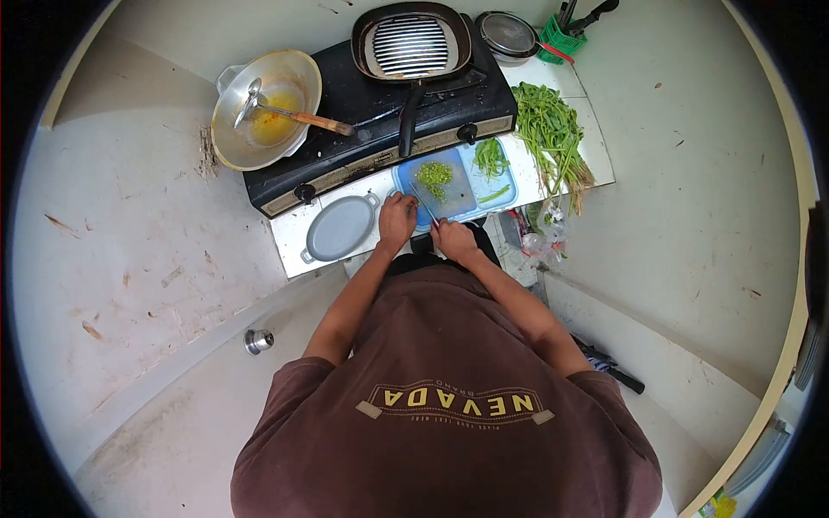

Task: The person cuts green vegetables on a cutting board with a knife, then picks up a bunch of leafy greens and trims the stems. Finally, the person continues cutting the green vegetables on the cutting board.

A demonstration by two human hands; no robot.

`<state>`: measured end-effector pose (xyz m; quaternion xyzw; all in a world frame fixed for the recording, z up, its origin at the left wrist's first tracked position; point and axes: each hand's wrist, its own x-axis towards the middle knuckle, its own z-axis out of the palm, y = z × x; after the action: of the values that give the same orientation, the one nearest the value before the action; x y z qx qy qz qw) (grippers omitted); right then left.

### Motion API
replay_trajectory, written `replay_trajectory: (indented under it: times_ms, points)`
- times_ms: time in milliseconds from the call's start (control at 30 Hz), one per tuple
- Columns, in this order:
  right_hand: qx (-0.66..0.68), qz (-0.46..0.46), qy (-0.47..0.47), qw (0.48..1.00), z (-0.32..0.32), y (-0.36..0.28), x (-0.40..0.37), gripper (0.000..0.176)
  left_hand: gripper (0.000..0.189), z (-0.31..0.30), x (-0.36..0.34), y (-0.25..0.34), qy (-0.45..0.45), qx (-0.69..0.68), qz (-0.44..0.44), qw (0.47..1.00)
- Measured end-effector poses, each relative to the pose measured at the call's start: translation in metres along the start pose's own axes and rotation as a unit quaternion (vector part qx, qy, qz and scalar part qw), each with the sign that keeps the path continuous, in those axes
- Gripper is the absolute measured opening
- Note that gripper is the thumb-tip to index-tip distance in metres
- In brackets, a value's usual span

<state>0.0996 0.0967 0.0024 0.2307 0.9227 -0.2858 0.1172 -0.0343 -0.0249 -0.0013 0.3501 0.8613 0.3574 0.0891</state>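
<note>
My right hand (453,239) is wrapped round the handle of a knife (423,203). The blade points up and left over a blue chopping board (462,186). Close beside the blade, at the board's left edge, my left hand (398,220) has its fingers curled together; anything inside them is hidden. A small heap of finely chopped greens (433,178) lies on the board beyond the knife tip. Longer cut green pieces (490,159) lie on the lighter blue section to the right, with a few separate stalks (494,195) below them.
A black stove (345,95) carries a grill pan (367,47) and a wok (224,129) with a ladle (294,115). Leafy greens (553,129) lie right of the board. A grey oval plate (341,228) sits left. A strainer (508,34) and green basket (561,39) stand behind.
</note>
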Motion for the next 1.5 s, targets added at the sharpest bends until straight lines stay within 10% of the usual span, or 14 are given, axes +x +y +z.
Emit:
replay_trajectory:
  times_ms: [1500]
  points:
    - [0.011, -0.077, 0.001, 0.997, 0.004, 0.007, 0.014, 0.044, 0.01, 0.0, -0.001, 0.001, 0.012, -0.038, -0.02, 0.999]
